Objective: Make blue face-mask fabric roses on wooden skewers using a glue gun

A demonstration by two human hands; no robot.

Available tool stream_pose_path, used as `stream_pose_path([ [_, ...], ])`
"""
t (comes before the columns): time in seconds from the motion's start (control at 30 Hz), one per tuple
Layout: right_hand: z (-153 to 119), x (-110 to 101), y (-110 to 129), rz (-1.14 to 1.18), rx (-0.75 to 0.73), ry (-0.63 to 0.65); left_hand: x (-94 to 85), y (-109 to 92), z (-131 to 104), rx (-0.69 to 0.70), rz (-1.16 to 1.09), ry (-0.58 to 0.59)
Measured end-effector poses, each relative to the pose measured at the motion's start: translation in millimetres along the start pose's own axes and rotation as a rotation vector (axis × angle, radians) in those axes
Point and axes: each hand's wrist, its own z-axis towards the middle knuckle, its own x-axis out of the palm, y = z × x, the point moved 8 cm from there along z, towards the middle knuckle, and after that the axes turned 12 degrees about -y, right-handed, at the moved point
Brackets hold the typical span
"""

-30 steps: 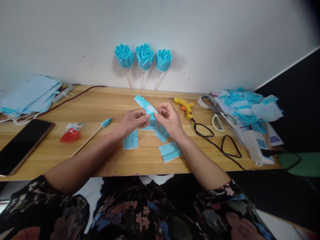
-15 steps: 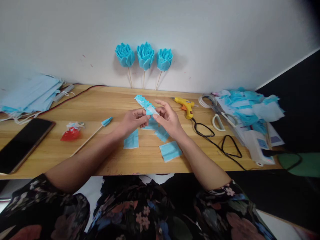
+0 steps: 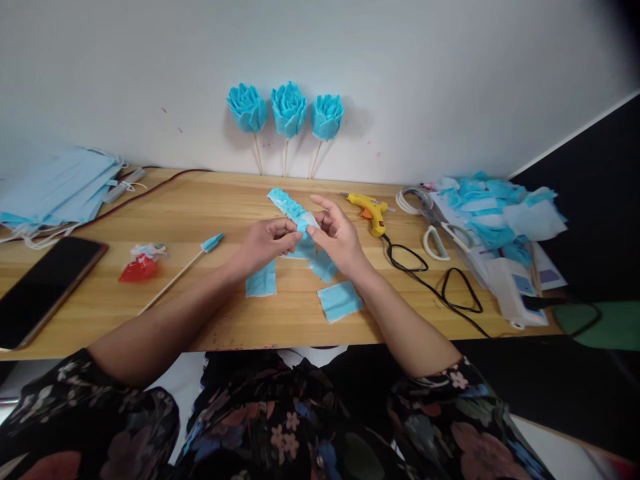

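Between my hands is a small piece of blue and white mask fabric (image 3: pixel 308 221), pinched at its edges. My left hand (image 3: pixel 273 241) grips it from the left with thumb and fingers together. My right hand (image 3: pixel 337 237) pinches its right side, index finger raised. Just behind lies a row of crinkled blue petal pieces (image 3: pixel 281 199), running up to the held piece; where one ends and the other starts is unclear. Below my hands lie several cut blue fabric squares, one at the left (image 3: pixel 261 280) and one at the right (image 3: pixel 340 301), others partly hidden.
Three blue fabric flowers (image 3: pixel 289 110) on sticks lean against the wall. A stick with a blue tip (image 3: pixel 213 243), red packet (image 3: pixel 141 267), phone (image 3: pixel 47 290) and masks (image 3: pixel 60 183) are left. A yellow glue gun (image 3: pixel 369 208), scissors (image 3: pixel 437 241) and fabric scraps (image 3: pixel 493 207) are right.
The fabric between my fingers has turned slightly, its white part now less folded over. Both hands stay nearly in place, and the whole view has shifted a little.
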Motion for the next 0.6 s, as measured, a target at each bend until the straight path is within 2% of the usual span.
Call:
stream_pose_path([
  [0.17,1.6,-2.5,-2.7,0.006,0.014,-0.021,-1.7,-1.5,0.3,-0.012,0.011,-0.017],
  [0.33,1.0,-1.5,-1.8,0.01,0.014,-0.009,-1.4,-6.1,-0.5,-0.008,-0.002,-0.014],
  [0.6,-1.7,2.6,-1.4,0.019,0.033,0.036,0.2,-2.6,0.5,0.018,0.014,0.008],
])
